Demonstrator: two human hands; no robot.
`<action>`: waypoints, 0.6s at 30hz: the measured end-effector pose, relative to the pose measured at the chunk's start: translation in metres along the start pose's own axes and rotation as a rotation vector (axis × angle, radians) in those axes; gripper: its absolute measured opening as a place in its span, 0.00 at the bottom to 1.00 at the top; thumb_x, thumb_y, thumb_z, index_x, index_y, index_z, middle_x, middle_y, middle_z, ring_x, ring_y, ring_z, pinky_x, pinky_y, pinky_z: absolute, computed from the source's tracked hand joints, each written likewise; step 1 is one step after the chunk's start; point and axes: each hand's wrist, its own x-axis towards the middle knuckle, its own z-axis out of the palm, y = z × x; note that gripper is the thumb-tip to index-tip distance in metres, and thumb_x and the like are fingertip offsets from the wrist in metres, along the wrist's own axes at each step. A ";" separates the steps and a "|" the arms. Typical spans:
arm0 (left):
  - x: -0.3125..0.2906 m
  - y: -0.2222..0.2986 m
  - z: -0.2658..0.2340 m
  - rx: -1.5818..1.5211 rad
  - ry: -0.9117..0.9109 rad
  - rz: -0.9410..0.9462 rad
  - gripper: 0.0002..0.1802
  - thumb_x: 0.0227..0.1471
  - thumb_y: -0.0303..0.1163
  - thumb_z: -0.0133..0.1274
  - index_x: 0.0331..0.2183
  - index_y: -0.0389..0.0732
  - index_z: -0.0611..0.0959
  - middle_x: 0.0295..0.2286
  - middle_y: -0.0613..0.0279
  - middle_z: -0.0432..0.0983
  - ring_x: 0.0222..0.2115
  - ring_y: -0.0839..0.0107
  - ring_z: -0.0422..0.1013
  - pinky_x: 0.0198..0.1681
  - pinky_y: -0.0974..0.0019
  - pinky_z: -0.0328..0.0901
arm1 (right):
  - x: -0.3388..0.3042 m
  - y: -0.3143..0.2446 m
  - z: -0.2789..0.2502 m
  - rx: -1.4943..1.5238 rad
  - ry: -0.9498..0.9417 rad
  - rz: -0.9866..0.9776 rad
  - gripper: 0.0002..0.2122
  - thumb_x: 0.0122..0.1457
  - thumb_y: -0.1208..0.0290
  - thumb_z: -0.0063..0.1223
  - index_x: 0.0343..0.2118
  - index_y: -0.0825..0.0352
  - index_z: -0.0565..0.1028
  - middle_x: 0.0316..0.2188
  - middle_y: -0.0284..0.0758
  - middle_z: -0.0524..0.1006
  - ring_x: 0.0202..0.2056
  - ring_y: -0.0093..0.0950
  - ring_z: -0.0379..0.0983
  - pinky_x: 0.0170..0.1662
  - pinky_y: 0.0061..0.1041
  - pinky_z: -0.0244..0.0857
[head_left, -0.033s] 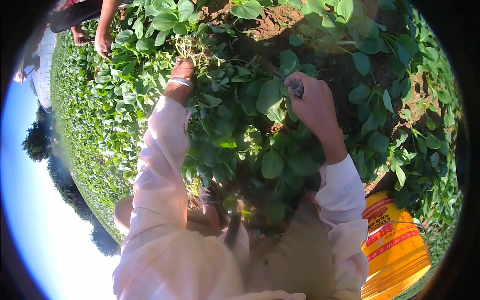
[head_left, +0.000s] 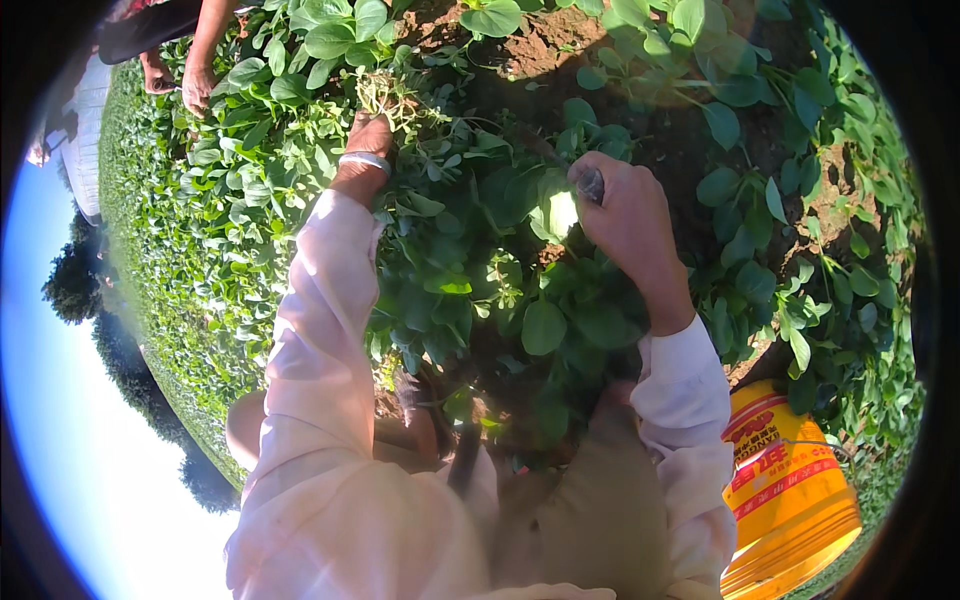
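A bunch of uprooted weeds (head_left: 388, 97) with pale stems and small leaves sticks out beyond my left hand (head_left: 367, 143), whose fingers are closed on it. That hand is low among the leafy greens and wears a white band at the wrist. To the right, my right hand (head_left: 632, 208) is wrapped round a dark tool handle (head_left: 591, 185), its butt end showing at the thumb side. A thin dark part seems to run from it toward the upper left, but leaves and shade hide most of the tool. Broad-leaved green plants (head_left: 543, 328) fill the space between and below both hands.
A yellow bucket (head_left: 795, 500) with red print lies tilted at the lower right. Another person's hand (head_left: 198, 88) works among the plants at the upper left. Bare reddish soil (head_left: 545, 45) shows at the top; the crop rows (head_left: 185, 220) stretch away left.
My right hand has shifted and turned slightly, and a leaf beside it now catches bright sunlight. My left hand stays nearly in place. The other person's hand has moved a little up and left.
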 end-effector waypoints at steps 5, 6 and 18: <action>-0.026 0.096 0.120 0.381 0.391 0.074 0.11 0.51 0.24 0.45 0.37 0.38 0.79 0.32 0.62 0.76 0.31 0.75 0.68 0.38 0.71 0.62 | 0.016 -0.001 0.007 -0.047 0.166 -0.018 0.07 0.45 0.76 0.54 0.30 0.64 0.75 0.22 0.41 0.77 0.27 0.43 0.74 0.32 0.38 0.67; -0.023 0.097 0.127 0.192 0.533 0.055 0.11 0.50 0.27 0.47 0.36 0.36 0.80 0.31 0.63 0.77 0.30 0.76 0.68 0.36 0.71 0.63 | 0.022 -0.001 0.010 -0.059 0.189 -0.012 0.07 0.45 0.76 0.54 0.30 0.64 0.75 0.22 0.41 0.77 0.27 0.43 0.74 0.32 0.38 0.67; 0.057 0.086 0.180 0.417 0.268 0.115 0.18 0.44 0.33 0.53 0.36 0.30 0.77 0.30 0.51 0.77 0.29 0.65 0.71 0.36 0.63 0.65 | 0.035 0.013 0.027 0.022 0.253 0.022 0.07 0.47 0.76 0.55 0.31 0.63 0.75 0.22 0.42 0.77 0.28 0.45 0.74 0.32 0.39 0.66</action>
